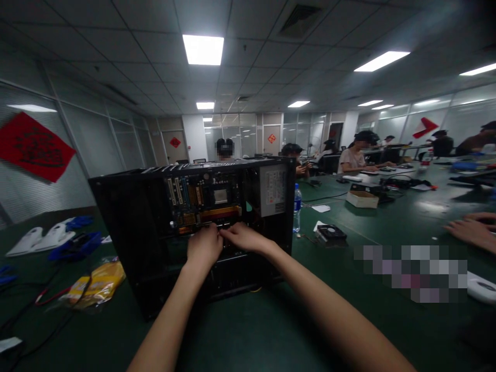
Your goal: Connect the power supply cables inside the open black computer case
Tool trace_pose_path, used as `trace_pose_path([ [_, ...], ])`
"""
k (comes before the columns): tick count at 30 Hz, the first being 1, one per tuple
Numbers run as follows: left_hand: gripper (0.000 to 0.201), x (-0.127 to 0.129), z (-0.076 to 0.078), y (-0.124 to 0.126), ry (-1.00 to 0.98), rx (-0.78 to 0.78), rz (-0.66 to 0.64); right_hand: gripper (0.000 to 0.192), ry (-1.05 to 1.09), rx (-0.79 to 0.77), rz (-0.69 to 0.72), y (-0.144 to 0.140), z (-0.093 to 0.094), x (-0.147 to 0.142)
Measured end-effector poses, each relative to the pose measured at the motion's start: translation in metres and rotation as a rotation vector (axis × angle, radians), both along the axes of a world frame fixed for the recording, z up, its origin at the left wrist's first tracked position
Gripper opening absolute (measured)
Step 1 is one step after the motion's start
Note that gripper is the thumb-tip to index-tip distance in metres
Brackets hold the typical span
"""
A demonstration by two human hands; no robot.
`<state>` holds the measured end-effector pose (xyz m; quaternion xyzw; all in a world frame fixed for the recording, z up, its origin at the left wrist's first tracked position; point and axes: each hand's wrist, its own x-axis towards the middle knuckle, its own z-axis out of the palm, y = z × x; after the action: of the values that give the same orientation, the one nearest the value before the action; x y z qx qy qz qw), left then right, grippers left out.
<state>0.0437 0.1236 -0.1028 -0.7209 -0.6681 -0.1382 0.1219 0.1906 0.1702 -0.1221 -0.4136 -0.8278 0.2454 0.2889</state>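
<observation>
— On the green desk (248, 330), what stands right ahead of the person?

— An open black computer case (155, 243), upright, its side panel off so the motherboard (203, 199) faces the camera. A grey power supply (273, 191) sits in the case's upper right corner as seen from here

— Where are the hands?

— Both are inside the opening, low on the board. The left hand (204, 245) is curled, knuckles toward the camera; the right hand (242, 236) reaches in from the right with its fingers pinched toward the left hand's. The two meet at the same spot, just below the orange-red slots (220, 212) — fingertips touching or nearly so

— Do they hold anything?

— I cannot tell. The fingers are bent close together as though gripping something small, but whatever lies between them is hidden behind the hands and lost in the dim light

— What else lies around the case?

— To its left, a yellow plastic bag (95, 284) with dark cables running past it, and farther back blue and white parts (50, 237). To its right, a water bottle (296, 206) stands just beside the case, and a small black fan (331, 232) lies on the desk a little beyond

— Anyone else nearby?

— Another person's hand (470, 230) rests on the desk at the far right edge, well apart from the case. Several people sit at the far end of the room, and a white box (362, 199) lies on the desk toward them
</observation>
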Motion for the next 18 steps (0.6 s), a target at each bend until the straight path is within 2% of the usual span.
trace_pose_path([
  [4,0.023,-0.004,-0.002,0.005,0.02,-0.047,-0.073,0.043,-0.081,0.137,0.057,-0.002,0.0,-0.005],
  [8,0.024,-0.004,-0.005,0.007,0.052,-0.053,-0.098,0.04,-0.132,0.13,0.051,-0.004,0.003,-0.003],
  [11,0.028,0.002,0.0,0.005,0.121,-0.035,-0.082,0.044,-0.149,0.114,0.045,-0.004,0.004,0.001],
  [13,0.029,0.006,0.011,-0.002,0.16,-0.009,-0.062,0.049,-0.169,0.098,0.026,-0.004,0.004,0.003],
  [15,0.027,0.008,0.029,-0.015,0.132,0.008,-0.054,0.057,-0.172,0.052,0.019,-0.004,0.005,0.004],
  [17,0.024,0.008,0.049,-0.036,-0.004,0.052,-0.061,0.06,-0.121,-0.001,0.038,-0.003,0.004,0.005],
  [18,0.024,0.006,0.056,-0.048,-0.105,0.058,-0.113,0.058,-0.082,-0.045,0.036,-0.002,0.004,0.005],
])
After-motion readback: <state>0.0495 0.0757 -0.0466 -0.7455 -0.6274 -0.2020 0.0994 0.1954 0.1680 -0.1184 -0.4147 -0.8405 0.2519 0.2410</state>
